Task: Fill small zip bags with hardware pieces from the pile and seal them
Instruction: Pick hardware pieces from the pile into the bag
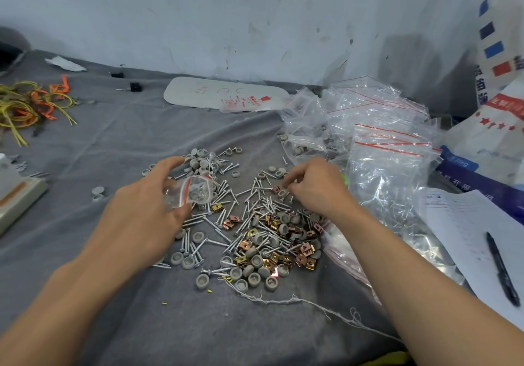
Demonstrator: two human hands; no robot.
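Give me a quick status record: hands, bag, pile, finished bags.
left hand: holds zip bag above the pile's left edge
zip bag: mouth looks open, some pieces inside
right hand: fingers curled down onto pile; grasp unclear
pile: screws, grey caps, metal clips, loose on grey cloth
bag heap: clear zip bags at right, several holding pieces

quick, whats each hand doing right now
Left hand: grips the small zip bag, which has some pieces inside.
Right hand: fingers curled down on the pile; cannot tell whether it holds a piece.
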